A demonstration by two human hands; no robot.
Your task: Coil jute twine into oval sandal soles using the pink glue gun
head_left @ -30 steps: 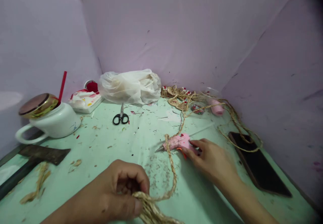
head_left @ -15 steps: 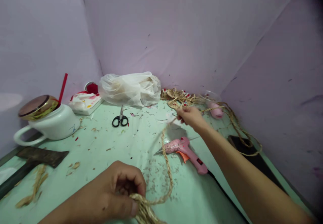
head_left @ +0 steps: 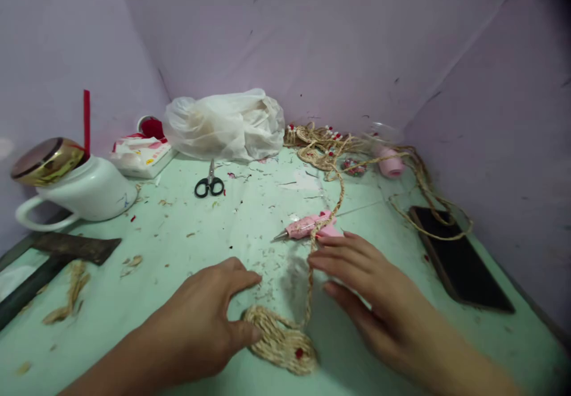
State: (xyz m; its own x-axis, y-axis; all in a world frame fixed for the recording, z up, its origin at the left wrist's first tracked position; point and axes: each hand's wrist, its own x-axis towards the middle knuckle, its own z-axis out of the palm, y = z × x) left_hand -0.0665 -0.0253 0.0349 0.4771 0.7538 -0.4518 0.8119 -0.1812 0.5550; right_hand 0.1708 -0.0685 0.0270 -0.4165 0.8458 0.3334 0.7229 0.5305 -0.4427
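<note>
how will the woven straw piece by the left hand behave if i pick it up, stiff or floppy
The woven straw piece will probably hold its shape fairly well, since its braid rows lie packed side by side. It is likely light, being mostly dry-looking straw. The braided cord running from its edge bends in loose curves, so it should flop and may tug.

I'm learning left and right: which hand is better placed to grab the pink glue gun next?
Probably the right hand: its fingers are right by the pink glue gun, while the left hand touches the braided piece.

Left hand (head_left: 207, 316) thumb spread, palm down; right hand (head_left: 372, 301) fingers extended.
</note>
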